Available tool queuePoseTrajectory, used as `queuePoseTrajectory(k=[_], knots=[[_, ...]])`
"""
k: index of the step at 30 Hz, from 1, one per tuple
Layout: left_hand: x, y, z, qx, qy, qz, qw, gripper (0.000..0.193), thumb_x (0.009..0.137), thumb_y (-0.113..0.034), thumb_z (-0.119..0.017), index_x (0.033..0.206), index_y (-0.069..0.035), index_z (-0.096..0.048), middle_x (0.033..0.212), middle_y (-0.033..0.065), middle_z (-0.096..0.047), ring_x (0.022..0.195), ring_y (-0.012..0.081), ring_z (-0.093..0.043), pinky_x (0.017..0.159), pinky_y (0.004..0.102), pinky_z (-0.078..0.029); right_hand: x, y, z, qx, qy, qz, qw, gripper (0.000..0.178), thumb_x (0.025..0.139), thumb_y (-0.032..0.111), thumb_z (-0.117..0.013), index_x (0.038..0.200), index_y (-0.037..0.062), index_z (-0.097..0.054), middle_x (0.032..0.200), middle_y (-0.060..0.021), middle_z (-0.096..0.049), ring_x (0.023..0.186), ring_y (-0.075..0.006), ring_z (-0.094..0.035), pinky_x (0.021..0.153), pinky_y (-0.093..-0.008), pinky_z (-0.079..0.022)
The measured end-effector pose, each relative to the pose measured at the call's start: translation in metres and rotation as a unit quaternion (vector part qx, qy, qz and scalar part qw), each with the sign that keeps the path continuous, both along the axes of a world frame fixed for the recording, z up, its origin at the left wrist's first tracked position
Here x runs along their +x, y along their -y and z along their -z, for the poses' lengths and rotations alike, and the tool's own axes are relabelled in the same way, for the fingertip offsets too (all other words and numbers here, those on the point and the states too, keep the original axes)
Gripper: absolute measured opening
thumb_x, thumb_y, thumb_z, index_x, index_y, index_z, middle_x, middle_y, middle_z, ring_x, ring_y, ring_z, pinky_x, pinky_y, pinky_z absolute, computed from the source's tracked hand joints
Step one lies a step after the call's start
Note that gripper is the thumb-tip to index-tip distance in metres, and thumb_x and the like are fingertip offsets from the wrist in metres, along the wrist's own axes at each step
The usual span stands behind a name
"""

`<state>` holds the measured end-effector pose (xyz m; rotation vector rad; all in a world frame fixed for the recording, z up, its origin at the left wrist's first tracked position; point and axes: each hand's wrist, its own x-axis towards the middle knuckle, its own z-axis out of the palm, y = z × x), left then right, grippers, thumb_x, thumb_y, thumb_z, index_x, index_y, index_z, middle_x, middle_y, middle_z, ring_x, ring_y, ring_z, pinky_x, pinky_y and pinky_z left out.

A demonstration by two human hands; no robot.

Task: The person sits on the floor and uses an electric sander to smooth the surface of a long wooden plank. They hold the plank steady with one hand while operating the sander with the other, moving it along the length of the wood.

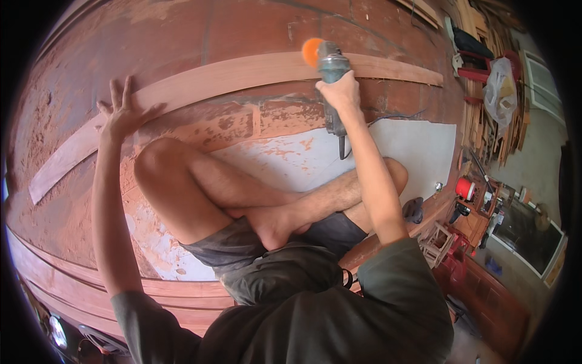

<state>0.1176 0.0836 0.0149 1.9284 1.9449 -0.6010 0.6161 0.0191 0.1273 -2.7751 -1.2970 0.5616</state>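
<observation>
Right-hand grip [341,91] around grinder [332,73], disc on plank [230,79].

Right hand [341,91] grips angle grinder [330,73] on curved wooden plank [230,76]; left hand [121,112] presses plank

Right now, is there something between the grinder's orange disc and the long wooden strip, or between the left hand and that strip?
Nothing visible. The orange disc of the grinder, gripped by the right hand, meets the wooden strip directly. The left hand lies flat on the same strip farther left.
</observation>
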Motion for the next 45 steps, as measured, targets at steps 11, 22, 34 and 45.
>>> queuePoseTrajectory(k=[11,22,34,45], knots=[[0.025,-0.006,-0.043,-0.077,-0.05,0.015,0.996,0.138,0.063,-0.098,-0.056,0.165,-0.026,0.0,0.17,0.0206,0.012,0.152,0.0495,0.016,0.122,0.0655,0.007,0.026,0.003,0.004,0.019,0.018,0.033,0.999,0.084,0.069,0.032,-0.085,0.134,-0.0082,-0.05,0.126,-0.0305,-0.065,0.119,-0.0408,-0.065,0.103,-0.044,-0.052],[0.028,-0.008,-0.039,-0.071,-0.063,0.006,0.995,0.144,0.056,-0.099,-0.06,0.165,-0.03,0.005,0.169,0.0197,0.014,0.15,0.0561,0.015,0.122,0.0658,0.003,0.027,0.009,0.007,0.035,0.014,0.026,0.999,0.089,0.067,0.033,-0.083,0.136,-0.0105,-0.046,0.125,-0.0325,-0.064,0.119,-0.0426,-0.064,0.103,-0.0447,-0.052],[0.018,-0.006,-0.027,-0.046,-0.042,-0.011,0.998,0.145,0.054,-0.098,-0.064,0.164,-0.033,0.003,0.17,0.017,0.015,0.147,0.0616,0.015,0.122,0.0692,-0.007,0.022,-0.004,0.01,0.023,0.027,-0.001,0.999,0.091,0.068,0.031,-0.085,0.138,-0.0119,-0.045,0.126,-0.0327,-0.064,0.118,-0.0413,-0.065,0.103,-0.0432,-0.052],[0.02,-0.006,-0.031,-0.041,-0.063,0.03,0.997,0.146,0.054,-0.099,-0.062,0.165,-0.03,0.003,0.17,0.0196,0.014,0.151,0.0541,0.015,0.122,0.0662,0.003,0.029,-0.01,0.007,0.01,0.026,0.015,0.999,0.089,0.069,0.031,-0.085,0.137,-0.0116,-0.046,0.126,-0.0315,-0.064,0.118,-0.0403,-0.065,0.103,-0.0427,-0.052]])
